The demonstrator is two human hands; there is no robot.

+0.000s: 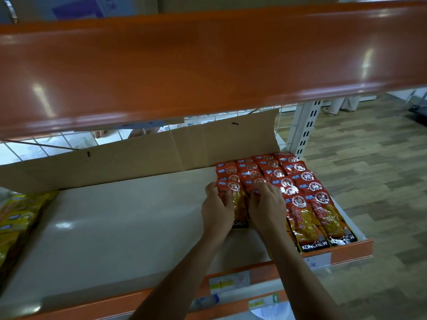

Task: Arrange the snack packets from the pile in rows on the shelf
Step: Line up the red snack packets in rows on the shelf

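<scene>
Now the left hand [217,211] and the right hand [268,204] lie side by side, close but not touching, on the near end of the red block. The left hand's fingers curl round the left edge of a red snack packet [239,204], which shows in the gap between the two hands and lies flat on the shelf [115,215]. The right hand covers the next column, its fingertips bent down onto it; whether it pinches a packet or only presses I cannot tell.

Beyond the fingertips and to the right of the right hand run the rows of red packets [300,181], overlapped like shingles. The two columns furthest right reach nearer the front edge than those under the hands.

The step looks like seating this packet at the front of its column. Done well, the left hand slides it sideways until its edge meets the neighbour with neither gap nor overlap. It should lap the packet behind by the same amount as the finished columns do. The right hand should hold the neighbours down meanwhile, since glossy foil is likely to creep.

Behind the rows, past both hands, a cardboard sheet [161,153] stands as a backstop. Well to the left of the left hand lie yellow packets [18,215].
</scene>
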